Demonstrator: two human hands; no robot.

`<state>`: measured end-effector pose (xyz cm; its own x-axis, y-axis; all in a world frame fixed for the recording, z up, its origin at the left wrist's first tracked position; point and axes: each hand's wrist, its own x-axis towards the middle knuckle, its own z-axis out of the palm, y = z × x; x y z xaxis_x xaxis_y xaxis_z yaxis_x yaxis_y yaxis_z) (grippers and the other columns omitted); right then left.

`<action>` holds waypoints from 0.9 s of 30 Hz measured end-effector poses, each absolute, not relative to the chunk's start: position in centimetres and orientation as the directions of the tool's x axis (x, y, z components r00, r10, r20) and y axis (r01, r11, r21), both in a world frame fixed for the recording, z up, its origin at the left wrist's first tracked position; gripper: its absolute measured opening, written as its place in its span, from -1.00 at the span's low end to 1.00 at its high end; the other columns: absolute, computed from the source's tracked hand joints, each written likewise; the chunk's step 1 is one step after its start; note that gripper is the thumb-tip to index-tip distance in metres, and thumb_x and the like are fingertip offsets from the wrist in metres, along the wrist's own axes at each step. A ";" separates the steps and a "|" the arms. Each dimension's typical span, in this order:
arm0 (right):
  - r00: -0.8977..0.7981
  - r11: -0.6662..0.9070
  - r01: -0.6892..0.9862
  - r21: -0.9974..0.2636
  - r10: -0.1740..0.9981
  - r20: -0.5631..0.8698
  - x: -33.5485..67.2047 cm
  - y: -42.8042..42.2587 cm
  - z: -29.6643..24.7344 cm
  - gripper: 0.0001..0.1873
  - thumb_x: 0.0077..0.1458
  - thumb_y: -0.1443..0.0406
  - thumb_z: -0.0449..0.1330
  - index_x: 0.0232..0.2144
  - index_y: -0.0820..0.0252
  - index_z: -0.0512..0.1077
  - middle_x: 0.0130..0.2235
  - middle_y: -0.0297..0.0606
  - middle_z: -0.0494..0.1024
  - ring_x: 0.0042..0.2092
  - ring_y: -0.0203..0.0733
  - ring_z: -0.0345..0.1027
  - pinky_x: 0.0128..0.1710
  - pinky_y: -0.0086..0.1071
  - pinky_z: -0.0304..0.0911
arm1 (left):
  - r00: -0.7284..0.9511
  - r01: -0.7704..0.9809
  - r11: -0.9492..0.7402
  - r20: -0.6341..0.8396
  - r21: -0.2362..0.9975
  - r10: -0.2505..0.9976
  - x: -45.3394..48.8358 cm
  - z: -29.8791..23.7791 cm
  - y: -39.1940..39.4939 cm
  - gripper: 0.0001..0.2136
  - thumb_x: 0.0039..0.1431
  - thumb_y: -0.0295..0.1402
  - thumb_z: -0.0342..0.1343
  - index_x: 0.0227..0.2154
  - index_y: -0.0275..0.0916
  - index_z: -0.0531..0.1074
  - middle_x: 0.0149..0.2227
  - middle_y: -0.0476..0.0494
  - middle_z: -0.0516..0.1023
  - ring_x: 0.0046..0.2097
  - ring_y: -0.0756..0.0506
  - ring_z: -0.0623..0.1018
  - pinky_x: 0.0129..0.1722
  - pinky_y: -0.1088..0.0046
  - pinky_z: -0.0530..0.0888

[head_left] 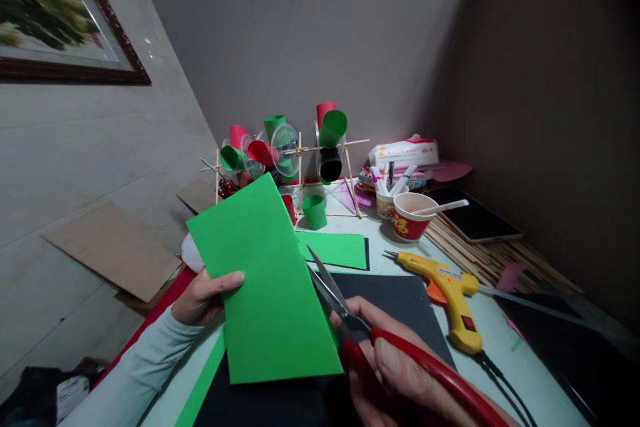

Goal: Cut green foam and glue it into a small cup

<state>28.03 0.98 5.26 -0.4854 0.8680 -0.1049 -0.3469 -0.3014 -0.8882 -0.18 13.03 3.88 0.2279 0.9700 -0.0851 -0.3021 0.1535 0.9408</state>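
Note:
My left hand [205,295] pinches the left edge of a green foam sheet [265,287], thumb on top, holding it tilted above the table. My right hand [395,363] is closed round the red handles of a pair of scissors [345,310]. The open metal blades sit at the sheet's right edge, pointing away from me. Below the sheet lies a black sheet [400,300], with another green piece [335,248] behind it on the table.
A yellow hot glue gun [453,293] lies to the right with its cable. Behind stand a red paper cup [413,215], a cup of markers [387,193], a stick frame with coloured cups [295,147], bamboo sticks [480,250] and a tablet [473,217].

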 end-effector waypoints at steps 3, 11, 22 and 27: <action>-0.487 -0.296 -0.330 -0.896 0.867 -0.107 28.4 0.9 5.7 -0.43 0.06 -0.21 0.24 -0.10 0.06 0.38 -0.51 -0.47 0.45 -0.57 -0.47 0.17 -0.48 -0.53 0.18 | 0.221 -0.281 0.151 -0.089 0.948 0.971 -0.1 4.1 13.0 -0.18 -0.14 -0.44 0.44 0.26 -0.24 0.32 -0.22 -0.25 0.73 -0.15 -0.35 0.69 -0.16 0.28 0.66; -0.488 -0.305 -0.335 -0.892 0.866 -0.113 27.7 1.0 5.8 -0.29 -0.02 -0.28 0.23 -0.05 0.08 0.38 -0.53 -0.44 0.39 -0.54 -0.35 0.27 -0.34 -0.39 0.35 | 0.209 -0.259 0.176 -0.123 0.950 0.970 0.7 3.3 12.7 -0.15 -0.15 -0.37 0.45 0.28 -0.22 0.29 -0.15 -0.27 0.71 -0.02 -0.38 0.64 0.06 0.14 0.56; -0.429 -0.303 -0.422 -0.854 0.897 -0.106 26.6 0.6 4.5 -0.29 0.00 -0.29 0.22 -0.06 0.10 0.37 -0.51 -0.44 0.41 -0.56 -0.40 0.18 -0.39 -0.47 0.26 | 0.167 -0.257 0.194 -0.155 0.947 0.974 2.0 3.0 12.3 -0.16 -0.20 -0.35 0.48 0.24 -0.23 0.36 -0.10 -0.30 0.69 -0.08 -0.37 0.67 -0.03 0.16 0.61; -0.342 -0.305 -0.434 -0.847 0.926 -0.158 25.6 0.4 3.4 -0.23 0.01 -0.28 0.21 0.05 0.10 0.31 -0.54 -0.45 0.41 -0.54 -0.37 0.23 -0.47 -0.52 0.21 | 0.146 -0.252 0.193 -0.159 0.948 0.976 2.4 2.5 12.0 -0.18 -0.16 -0.35 0.46 0.24 -0.22 0.34 -0.07 -0.30 0.68 -0.03 -0.37 0.65 0.00 0.15 0.60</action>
